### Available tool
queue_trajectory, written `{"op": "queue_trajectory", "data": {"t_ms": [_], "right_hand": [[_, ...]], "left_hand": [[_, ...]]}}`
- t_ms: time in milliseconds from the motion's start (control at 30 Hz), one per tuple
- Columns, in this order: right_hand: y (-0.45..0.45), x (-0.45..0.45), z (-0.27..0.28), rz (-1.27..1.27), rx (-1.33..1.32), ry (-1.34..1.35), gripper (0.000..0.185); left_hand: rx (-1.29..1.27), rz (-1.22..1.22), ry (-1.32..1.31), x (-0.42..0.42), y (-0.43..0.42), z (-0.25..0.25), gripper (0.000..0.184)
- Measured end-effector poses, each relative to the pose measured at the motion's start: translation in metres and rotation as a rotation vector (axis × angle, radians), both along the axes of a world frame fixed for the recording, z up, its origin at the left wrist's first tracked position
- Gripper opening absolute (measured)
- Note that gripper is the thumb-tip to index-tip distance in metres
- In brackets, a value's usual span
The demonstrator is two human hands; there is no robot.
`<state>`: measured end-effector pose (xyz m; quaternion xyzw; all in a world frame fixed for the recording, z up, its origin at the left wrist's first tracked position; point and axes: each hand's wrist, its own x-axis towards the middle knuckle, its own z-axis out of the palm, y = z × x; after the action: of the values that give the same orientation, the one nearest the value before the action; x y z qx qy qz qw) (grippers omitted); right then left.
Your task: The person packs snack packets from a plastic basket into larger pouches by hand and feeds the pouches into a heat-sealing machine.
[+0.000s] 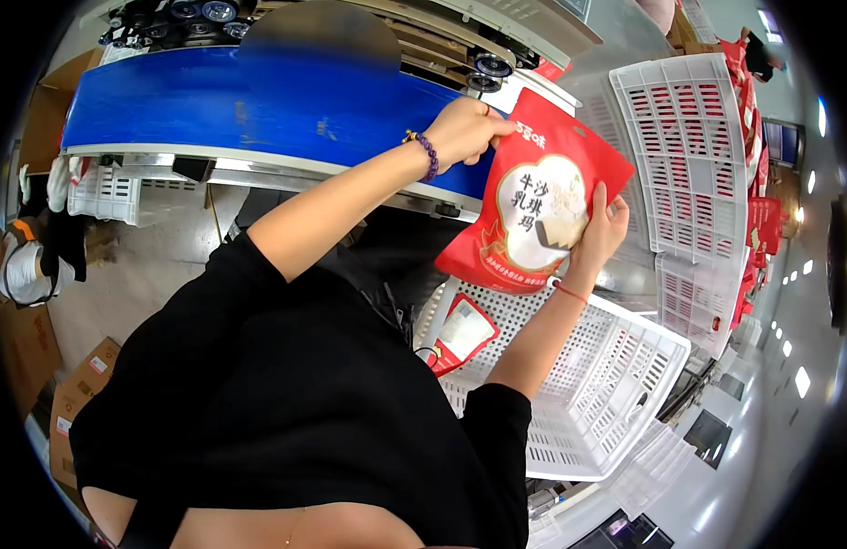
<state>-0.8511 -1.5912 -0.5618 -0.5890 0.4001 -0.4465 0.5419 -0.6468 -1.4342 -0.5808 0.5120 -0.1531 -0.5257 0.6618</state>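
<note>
A red snack bag [533, 197] with a white oval label is held up over the right end of the blue conveyor belt [341, 114]. My left hand [464, 133], with a beaded bracelet at the wrist, pinches its upper left edge. The lower right edge is gripped by my right hand [602, 233], thumb on the bag's front, other fingers partly hidden behind it. Below the bag stands a white perforated basket [606, 393], with another red bag [464, 334] lying at its left side.
White crates [684, 156] holding red bags are stacked at the right. Machine rollers [492, 66] sit beyond the belt. Cardboard boxes [80, 403] are on the floor at the left, near another person [39, 256].
</note>
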Motion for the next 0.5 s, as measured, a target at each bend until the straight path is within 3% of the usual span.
{"op": "queue_trajectory", "data": {"t_ms": [100, 233, 367, 500], "right_hand": [[-0.009, 0.020, -0.002, -0.022, -0.045, 0.247, 0.031], [0.005, 0.055, 0.001, 0.014, -0.055, 0.109, 0.038], [0.005, 0.074, -0.008, 0.061, -0.037, 0.145, 0.044], [0.033, 0.103, 0.002, 0.160, 0.038, 0.150, 0.024]], "left_hand": [[0.030, 0.052, -0.055, 0.016, -0.001, -0.004, 0.023], [0.086, 0.139, -0.172, 0.039, 0.011, -0.004, 0.027], [0.147, 0.222, -0.259, 0.053, 0.030, 0.000, 0.029], [0.288, 0.179, -0.599, 0.069, 0.069, 0.007, 0.047]]}}
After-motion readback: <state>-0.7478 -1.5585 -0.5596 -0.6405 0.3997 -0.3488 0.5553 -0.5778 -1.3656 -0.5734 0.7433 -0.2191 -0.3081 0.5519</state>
